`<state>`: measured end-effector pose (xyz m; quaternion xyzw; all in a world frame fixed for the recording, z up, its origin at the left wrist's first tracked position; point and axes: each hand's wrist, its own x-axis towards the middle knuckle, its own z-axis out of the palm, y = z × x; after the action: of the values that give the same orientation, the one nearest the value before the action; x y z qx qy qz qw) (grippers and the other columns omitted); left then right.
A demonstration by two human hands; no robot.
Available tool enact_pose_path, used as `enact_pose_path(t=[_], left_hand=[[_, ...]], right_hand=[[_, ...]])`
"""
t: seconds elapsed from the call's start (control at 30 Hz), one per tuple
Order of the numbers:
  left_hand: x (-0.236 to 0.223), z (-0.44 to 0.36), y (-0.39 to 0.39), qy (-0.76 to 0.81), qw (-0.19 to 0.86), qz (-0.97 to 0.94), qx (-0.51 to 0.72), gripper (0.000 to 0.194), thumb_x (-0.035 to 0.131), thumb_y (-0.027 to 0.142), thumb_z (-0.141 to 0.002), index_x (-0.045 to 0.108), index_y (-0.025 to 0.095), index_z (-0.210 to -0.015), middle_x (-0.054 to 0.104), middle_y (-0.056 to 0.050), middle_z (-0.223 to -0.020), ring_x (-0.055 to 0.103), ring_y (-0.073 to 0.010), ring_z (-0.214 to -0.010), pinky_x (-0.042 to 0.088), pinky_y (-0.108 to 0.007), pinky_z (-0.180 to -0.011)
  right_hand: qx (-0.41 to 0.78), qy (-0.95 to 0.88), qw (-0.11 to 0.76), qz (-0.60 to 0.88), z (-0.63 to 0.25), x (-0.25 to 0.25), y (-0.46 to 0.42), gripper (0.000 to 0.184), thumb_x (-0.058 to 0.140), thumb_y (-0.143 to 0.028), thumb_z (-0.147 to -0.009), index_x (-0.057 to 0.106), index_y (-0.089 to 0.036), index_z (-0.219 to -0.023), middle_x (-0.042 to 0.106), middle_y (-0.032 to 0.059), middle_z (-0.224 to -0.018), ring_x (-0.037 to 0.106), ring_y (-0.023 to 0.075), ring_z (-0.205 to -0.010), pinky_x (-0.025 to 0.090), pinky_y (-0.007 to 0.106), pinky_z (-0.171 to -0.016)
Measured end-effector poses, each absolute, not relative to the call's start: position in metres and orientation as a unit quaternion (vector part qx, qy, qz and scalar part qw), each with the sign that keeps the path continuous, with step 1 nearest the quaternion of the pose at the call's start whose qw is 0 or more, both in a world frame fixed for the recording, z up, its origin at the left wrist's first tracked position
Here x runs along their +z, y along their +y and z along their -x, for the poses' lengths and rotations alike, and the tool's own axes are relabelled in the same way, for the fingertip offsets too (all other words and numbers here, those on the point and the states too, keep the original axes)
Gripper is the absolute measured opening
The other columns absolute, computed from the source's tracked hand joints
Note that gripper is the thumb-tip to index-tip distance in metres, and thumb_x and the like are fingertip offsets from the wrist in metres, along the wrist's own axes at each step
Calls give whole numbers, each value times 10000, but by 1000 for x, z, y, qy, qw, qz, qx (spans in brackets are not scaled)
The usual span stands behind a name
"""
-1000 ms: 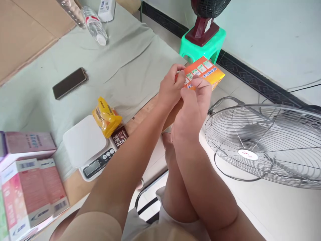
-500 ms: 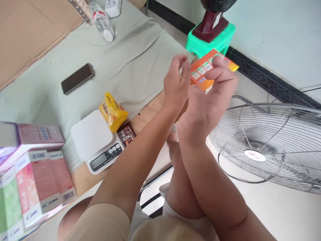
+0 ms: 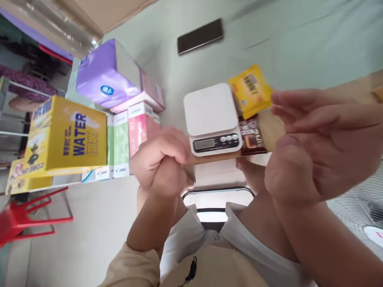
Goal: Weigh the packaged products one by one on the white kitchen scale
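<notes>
My left hand is curled into a fist in front of the table's near edge, left of a white kitchen scale; whatever is inside the fist, if anything, is hidden. My right hand is held out at the right, fingers stretched and thumb apart, with nothing seen between them. Its fingertips appear beside a yellow snack packet; I cannot tell if they touch. Under that packet's lower edge lies a dark brown cocoa packet, against the scale's right side. The scale's platform is bare.
A black phone lies behind the scale. Leftward stand a yellow box, a purple pack and pink and green cartons. A red stool is at lower left, a fan at lower right. Something orange shows at the right edge.
My view has swung left, from the fan side to the scale and boxes. The hands have drawn apart, and the orange card-like packet that was between them is no longer there.
</notes>
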<state>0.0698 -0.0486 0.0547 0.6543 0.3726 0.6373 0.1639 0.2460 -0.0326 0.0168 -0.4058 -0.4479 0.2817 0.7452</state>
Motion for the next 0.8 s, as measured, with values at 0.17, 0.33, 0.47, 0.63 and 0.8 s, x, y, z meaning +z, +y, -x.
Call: enact_pose_path(t=[0.17,0.33,0.47,0.63,0.8], left_hand=[[78,11,-88,530,181,-609,562,283,586,122,-972,738,275,-789,643,-9,-690,568,-159,-614,471,-339,-548],[72,61,-101,623,206,-581,481,261,591,492,-1050,785,326,-1101,772,-32,-1087,720,-257,-1026,621,-445,-906],[57,84,-107,634,269,-592,418,317,532,465,-1076,725,319,-1282,761,-48,-1302,717,-289,-1219,607,-479,-1043],[52,92,-110,610,240,-662,363,327,473,378,-1102,704,267,-1306,746,-60,-1369,660,-263,-1355,521,-462,-1212],[59,89,-110,623,246,-663,334,361,405,334,-1124,698,200,-1286,747,-84,-1382,643,-234,-1395,478,-431,-1267]], right_hand=[[242,-623,656,350,-188,17,-39,264,629,-207,-807,727,-335,-1017,770,47,-1061,750,317,-1067,634,611,-941],[345,-707,538,304,-125,11,-52,276,570,-149,-876,596,-310,-1099,714,60,-1147,721,277,-1177,646,523,-897],[387,-734,464,310,-87,0,-53,271,565,-196,-937,547,-290,-1190,680,79,-1220,648,267,-1318,621,526,-1024],[437,-706,411,376,-64,-4,-48,344,641,-305,-948,550,-282,-1279,606,101,-1385,600,247,-1358,599,492,-1090],[479,-677,332,449,-56,2,-46,383,643,-315,-960,532,-292,-1326,616,93,-1398,674,216,-1152,642,434,-944]])
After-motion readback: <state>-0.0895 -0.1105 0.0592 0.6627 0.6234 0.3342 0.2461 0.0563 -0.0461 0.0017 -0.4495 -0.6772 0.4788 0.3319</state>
